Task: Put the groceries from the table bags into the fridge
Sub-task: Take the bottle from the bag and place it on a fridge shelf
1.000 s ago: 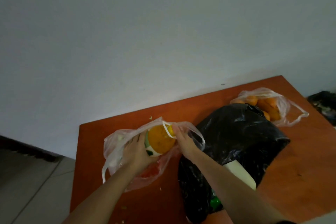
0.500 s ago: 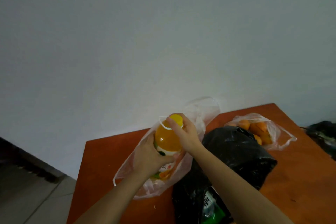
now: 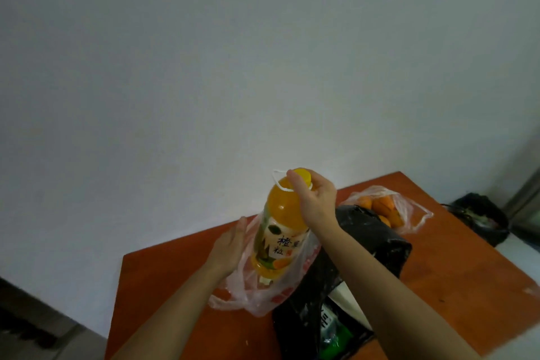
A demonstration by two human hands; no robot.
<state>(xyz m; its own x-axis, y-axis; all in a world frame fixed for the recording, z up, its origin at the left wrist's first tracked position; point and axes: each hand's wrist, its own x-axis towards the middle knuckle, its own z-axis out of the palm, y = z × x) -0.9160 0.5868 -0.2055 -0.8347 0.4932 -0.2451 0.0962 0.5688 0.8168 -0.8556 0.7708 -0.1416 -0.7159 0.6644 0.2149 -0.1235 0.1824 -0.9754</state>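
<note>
A large orange juice bottle (image 3: 282, 231) with a yellow cap and a white carry loop stands upright, half out of a clear plastic bag (image 3: 257, 292) on the orange table (image 3: 163, 286). My right hand (image 3: 314, 202) grips the bottle at its neck, just under the cap. My left hand (image 3: 230, 245) presses against the bag's left side, fingers spread along the plastic. A black bag (image 3: 371, 245) lies right of the bottle, with green and white packages showing at its mouth. Behind it sits a clear bag of oranges (image 3: 388, 207).
A white wall rises right behind the table. On the floor at the right stands a dark bin with a black liner (image 3: 479, 216), next to a grey metal edge (image 3: 526, 199). Tiled floor shows at the lower left.
My right hand has lifted the bottle upright, so more of it stands out of the clear bag. My left hand has slid from the bottle down to the bag's side.
</note>
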